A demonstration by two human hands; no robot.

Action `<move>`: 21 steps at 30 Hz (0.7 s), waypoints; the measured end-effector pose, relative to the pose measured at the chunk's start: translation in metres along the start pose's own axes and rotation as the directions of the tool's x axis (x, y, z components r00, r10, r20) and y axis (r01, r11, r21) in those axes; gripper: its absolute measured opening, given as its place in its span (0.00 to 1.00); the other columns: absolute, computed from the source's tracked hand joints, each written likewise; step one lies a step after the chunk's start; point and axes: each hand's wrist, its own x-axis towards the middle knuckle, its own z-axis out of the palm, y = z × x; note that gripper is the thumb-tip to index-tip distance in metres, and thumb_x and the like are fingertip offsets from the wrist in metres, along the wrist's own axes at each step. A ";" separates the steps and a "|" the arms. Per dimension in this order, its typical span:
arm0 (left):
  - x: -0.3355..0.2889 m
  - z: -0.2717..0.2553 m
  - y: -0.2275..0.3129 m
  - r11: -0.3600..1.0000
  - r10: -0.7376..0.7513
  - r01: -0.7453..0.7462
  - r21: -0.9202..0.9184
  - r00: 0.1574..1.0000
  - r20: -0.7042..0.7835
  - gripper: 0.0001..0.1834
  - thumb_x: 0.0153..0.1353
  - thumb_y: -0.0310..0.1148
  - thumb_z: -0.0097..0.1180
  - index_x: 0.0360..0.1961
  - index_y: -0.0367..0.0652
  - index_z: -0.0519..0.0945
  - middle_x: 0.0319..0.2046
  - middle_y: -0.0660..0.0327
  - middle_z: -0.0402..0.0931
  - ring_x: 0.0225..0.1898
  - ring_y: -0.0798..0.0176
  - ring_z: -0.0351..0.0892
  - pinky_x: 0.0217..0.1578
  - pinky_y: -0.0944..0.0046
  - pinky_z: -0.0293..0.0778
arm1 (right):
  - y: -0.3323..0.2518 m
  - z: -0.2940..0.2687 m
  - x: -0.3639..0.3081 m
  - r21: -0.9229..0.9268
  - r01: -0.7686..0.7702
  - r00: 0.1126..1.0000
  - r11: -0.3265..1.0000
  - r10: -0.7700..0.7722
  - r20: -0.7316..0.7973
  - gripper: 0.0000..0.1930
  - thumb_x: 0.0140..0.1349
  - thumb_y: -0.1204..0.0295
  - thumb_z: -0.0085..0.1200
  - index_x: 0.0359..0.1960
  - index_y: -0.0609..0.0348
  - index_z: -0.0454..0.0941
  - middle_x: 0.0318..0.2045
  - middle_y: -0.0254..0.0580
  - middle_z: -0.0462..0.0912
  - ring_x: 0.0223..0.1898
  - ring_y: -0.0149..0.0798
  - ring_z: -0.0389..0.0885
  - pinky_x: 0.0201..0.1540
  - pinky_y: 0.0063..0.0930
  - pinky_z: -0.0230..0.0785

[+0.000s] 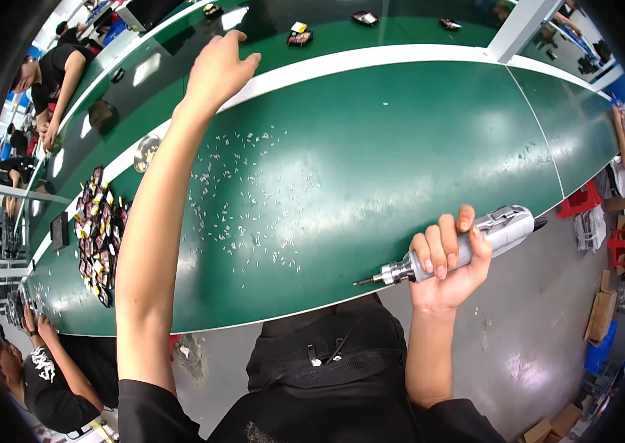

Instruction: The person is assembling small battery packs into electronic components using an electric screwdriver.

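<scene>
One-handed, grips a silver-grey power screwdriver in the right hand, with fingers curled snugly round its barrel and bit pointing left above the green worktable's near edge. Stretches the left hand across the white rail to the far surface, with fingers loosely parted and thumb apart, seemingly free of any hold. Has small dark packs spaced along there, a heap of similar packs left of the left forearm, and tiny pale bits strewn to its right.
</scene>
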 end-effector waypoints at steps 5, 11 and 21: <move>0.048 0.052 0.014 0.994 -0.097 0.089 0.060 0.984 0.151 0.34 0.52 0.50 0.59 0.57 0.45 0.71 0.56 0.48 0.66 0.58 0.42 0.65 0.56 0.50 0.67 | -0.002 -0.005 0.000 0.000 -0.001 1.000 1.000 0.001 0.011 0.07 0.63 0.67 0.42 0.32 0.56 0.64 0.12 0.31 0.60 0.09 0.27 0.57 0.16 0.25 0.58; 0.063 0.060 0.023 0.996 0.085 -0.083 -0.018 0.977 0.195 0.26 0.54 0.43 0.60 0.53 0.44 0.73 0.51 0.51 0.70 0.54 0.47 0.70 0.52 0.52 0.70 | -0.002 -0.006 0.007 0.004 -0.074 0.994 0.997 0.073 0.079 0.06 0.62 0.67 0.43 0.33 0.56 0.65 0.12 0.32 0.61 0.09 0.28 0.58 0.17 0.26 0.58; 0.052 0.062 0.032 0.985 0.071 -0.070 -0.157 0.997 0.000 0.25 0.51 0.37 0.61 0.51 0.40 0.73 0.43 0.50 0.76 0.43 0.51 0.78 0.48 0.57 0.72 | -0.003 -0.005 0.004 0.054 -0.100 0.992 0.994 0.095 0.086 0.06 0.62 0.68 0.41 0.33 0.56 0.66 0.12 0.31 0.61 0.11 0.27 0.59 0.19 0.26 0.60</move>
